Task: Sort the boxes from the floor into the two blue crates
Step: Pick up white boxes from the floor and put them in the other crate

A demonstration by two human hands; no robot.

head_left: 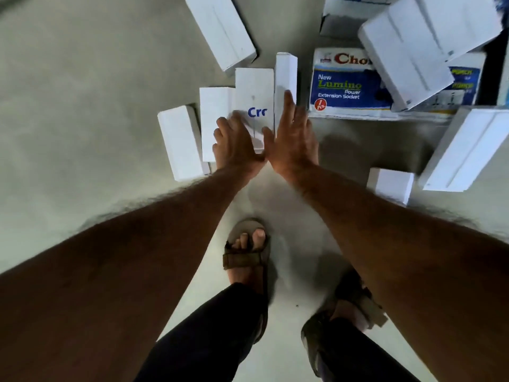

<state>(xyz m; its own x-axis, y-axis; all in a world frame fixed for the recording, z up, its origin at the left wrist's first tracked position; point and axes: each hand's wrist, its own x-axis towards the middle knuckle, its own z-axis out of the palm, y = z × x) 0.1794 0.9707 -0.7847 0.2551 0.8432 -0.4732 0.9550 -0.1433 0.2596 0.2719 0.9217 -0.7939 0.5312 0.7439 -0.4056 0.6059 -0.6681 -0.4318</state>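
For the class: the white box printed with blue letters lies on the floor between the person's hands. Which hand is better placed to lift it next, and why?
Probably the left hand: it already rests on the lettered box, fingers over its near end. The right hand lies flat against the narrow upright box beside it.

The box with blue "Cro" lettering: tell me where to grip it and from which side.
Grip the box with blue lettering by its long side edges, reaching from above at the near end. It lies flat, packed between white boxes, so the left hand and right hand probably need to lift that end first.

Stockroom: retail boxes (347, 81) strewn on concrete floor (82, 106).
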